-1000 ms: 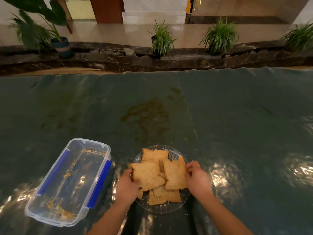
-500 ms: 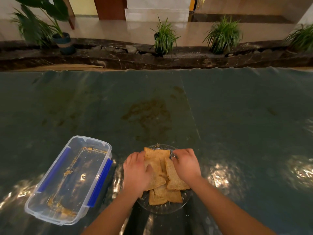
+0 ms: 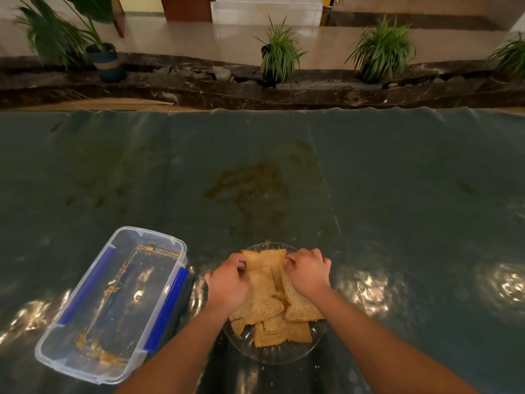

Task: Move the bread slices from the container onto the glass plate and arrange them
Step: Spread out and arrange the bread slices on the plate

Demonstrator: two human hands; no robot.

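Several brown bread slices (image 3: 270,308) lie overlapping on a round glass plate (image 3: 272,355) near the table's front edge. My left hand (image 3: 228,284) rests on the left side of the pile, its fingers pinching the left edge of the far slice (image 3: 265,258). My right hand (image 3: 308,270) grips the right edge of that same far slice. The clear plastic container (image 3: 71,354) with blue side clips stands to the left of the plate. It holds only crumbs.
A dark green cloth (image 3: 397,209) covers the table, with a brown stain (image 3: 250,186) beyond the plate. Crumbs lie around the plate. Potted plants (image 3: 279,55) line a stone ledge behind the table's far edge.
Both hands have moved from the sides of the pile up to its far end. They now pinch the far slice from left and right.
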